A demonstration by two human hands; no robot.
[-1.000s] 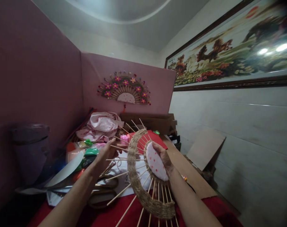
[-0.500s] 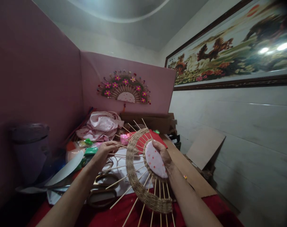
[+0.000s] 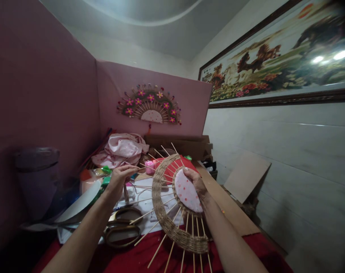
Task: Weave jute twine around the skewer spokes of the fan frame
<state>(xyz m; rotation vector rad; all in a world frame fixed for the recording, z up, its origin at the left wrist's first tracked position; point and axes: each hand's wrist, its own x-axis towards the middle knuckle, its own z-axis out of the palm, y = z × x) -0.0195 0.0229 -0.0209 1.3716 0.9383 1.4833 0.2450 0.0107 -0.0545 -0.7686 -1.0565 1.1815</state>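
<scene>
A half-round frame of thin sticks with a woven twine band hangs tilted over the table. My right hand grips its white, red-dotted half-disc, thumb on the front face and fingers out of sight behind. Off the frame's left side, my left hand is pinched near the stick tips, its fingertips pressed together. What it holds, perhaps a strand, is too small to make out. Large scissors lie below my left hand on white paper.
A finished flower-trimmed fan hangs on the pink board. Crumpled pink cloth and bagged materials lie at the back left. A brown board stretches along the right, and red cloth covers the near edge.
My left hand has moved left and slightly up, away from the woven band and sticks. My right hand and the frame have barely shifted.
</scene>
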